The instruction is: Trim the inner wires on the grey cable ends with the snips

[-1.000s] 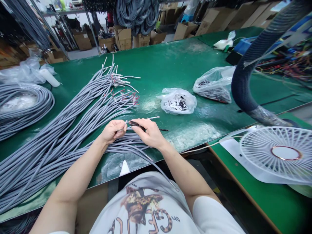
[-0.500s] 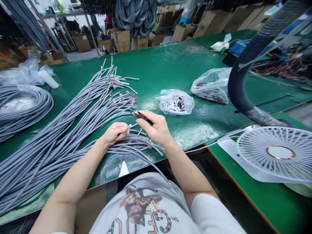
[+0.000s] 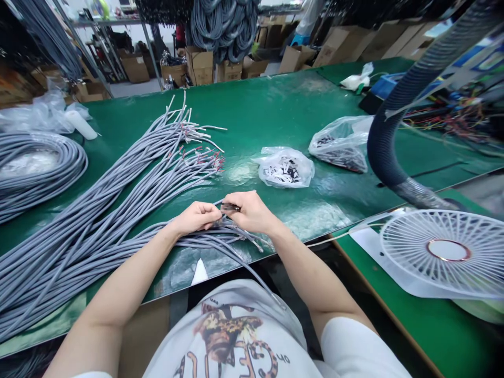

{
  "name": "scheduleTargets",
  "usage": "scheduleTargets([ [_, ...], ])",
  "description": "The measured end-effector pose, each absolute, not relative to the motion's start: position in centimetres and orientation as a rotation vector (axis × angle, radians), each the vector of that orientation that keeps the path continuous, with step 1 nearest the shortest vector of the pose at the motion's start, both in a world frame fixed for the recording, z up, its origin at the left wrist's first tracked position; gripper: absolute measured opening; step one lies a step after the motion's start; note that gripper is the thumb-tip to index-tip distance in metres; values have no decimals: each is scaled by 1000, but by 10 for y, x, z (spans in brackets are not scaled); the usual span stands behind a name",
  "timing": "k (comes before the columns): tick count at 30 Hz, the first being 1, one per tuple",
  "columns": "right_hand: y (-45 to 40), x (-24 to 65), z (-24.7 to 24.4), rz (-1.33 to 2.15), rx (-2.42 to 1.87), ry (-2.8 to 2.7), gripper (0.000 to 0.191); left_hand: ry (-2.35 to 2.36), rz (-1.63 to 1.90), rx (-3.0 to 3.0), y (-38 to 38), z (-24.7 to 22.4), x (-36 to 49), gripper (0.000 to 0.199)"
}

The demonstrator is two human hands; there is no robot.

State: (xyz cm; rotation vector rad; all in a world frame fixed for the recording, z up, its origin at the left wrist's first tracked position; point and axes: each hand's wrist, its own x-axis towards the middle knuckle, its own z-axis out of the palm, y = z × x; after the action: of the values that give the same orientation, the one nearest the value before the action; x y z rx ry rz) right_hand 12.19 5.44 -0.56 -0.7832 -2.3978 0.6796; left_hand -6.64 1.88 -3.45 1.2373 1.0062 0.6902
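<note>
My left hand (image 3: 199, 217) is closed in a pinch at the end of a grey cable, just above the nearest group of cables. Touching or nearly touching it, my right hand (image 3: 249, 211) is wrapped round a small dark tool (image 3: 230, 207), whose tip points at the left fingertips. Long grey cables (image 3: 118, 210) lie in bundles across the left of the table, some with red and white wire ends showing. What lies between the fingertips is too small to make out.
Two clear bags of small parts, a nearer one (image 3: 286, 168) and a farther one (image 3: 340, 144), lie right of the cables. A dark flexible hose (image 3: 384, 142) curves down at the right above a white fan (image 3: 444, 252). A cable coil (image 3: 74, 168) sits at far left.
My left hand has moved right and my right hand has shifted slightly down, so they are closer together. The dark tool has turned to lie more level.
</note>
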Motion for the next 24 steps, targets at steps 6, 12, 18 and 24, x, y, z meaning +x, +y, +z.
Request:
scheduleTargets([
  [6,54,124,-4,963,-921,-2416,15,1031,595,1403,16,-31,-66,38],
  [12,55,115,-15,1099,-957,-2341,13,1047,489,1655,11,-27,-64,31],
  [18,61,121,-13,1175,-884,-2046,20,1006,573,1531,13,-23,-71,39],
  [24,54,143,5,926,-502,-2503,22,935,551,1488,16,-20,-80,45],
])
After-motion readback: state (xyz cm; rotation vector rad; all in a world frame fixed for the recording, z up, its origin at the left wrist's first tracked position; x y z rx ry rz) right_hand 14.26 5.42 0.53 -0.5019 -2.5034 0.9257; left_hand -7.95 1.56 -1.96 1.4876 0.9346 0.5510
